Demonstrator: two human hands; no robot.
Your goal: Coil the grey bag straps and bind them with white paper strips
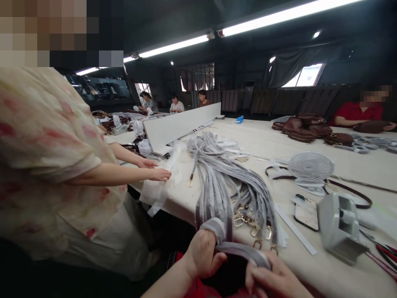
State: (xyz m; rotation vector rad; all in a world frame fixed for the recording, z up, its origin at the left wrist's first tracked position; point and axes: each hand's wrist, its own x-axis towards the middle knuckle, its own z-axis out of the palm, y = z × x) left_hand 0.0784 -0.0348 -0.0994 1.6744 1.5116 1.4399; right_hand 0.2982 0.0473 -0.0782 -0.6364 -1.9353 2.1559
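A grey wrapped strap [237,248] stretches between my two hands at the front edge of the table. One end of it loops over the fingers of my left hand [204,253], which is closed on it. My right hand [269,275] grips the strap farther right, near the bottom of the view. Beyond my hands lies a large bundle of similar grey wrapped straps [214,182], with gold metal clasps [248,219] at their near ends. A single strap end with a gold clasp [190,181] sits left of the bundle.
A person in a patterned shirt [89,165] stands at the left, hands over thin white sheeting [173,169]. A white divider [186,124] crosses the table. On the right are a fan [311,166], a phone [306,213], a tape dispenser [341,227] and brown bags [300,128].
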